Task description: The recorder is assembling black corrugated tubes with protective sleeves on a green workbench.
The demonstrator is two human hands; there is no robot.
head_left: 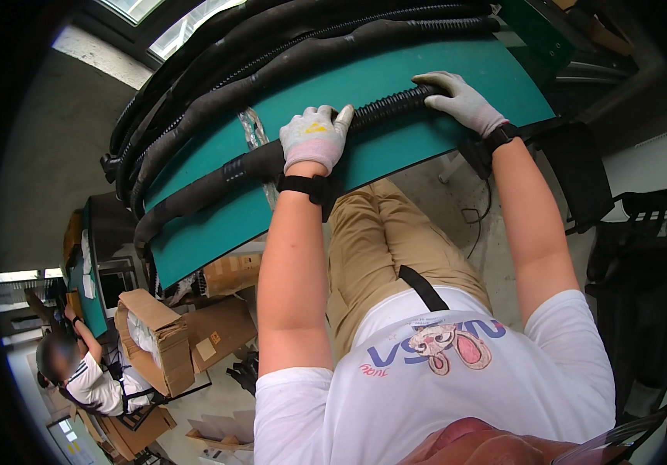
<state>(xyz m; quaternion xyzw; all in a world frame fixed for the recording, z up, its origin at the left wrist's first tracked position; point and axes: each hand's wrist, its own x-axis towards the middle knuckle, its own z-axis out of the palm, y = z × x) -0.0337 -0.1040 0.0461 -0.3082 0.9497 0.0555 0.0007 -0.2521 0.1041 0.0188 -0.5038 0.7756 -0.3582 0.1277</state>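
Here, at far left, 1 co-worker [101, 381] in a white top occupies a separate work area, with at least 2 cardboard boxes [181, 372] nearby. Along the far side of 1 green table [202, 248] curves a bundle of black hoses [221, 105], overlapping too closely for an exact count. Before it lies 1 dark sleeve [194, 194], bending at the table's left edge and crossing over 1 strip of clear plastic [253, 128]. The gloved left hand [314, 139] curls over the sleeve's right-hand portion, thumb directed rightward; its underside contact is hidden. Between the 2 hands, 1 ribbed black tube [388, 107] spans the green surface, any joint being covered by the left hand. The right hand [461, 101], also gloved, pinches the tube's right end between thumb and fingers. The step appears to be holding sleeve and tube in line; the next move would call for firm, aligned grips.
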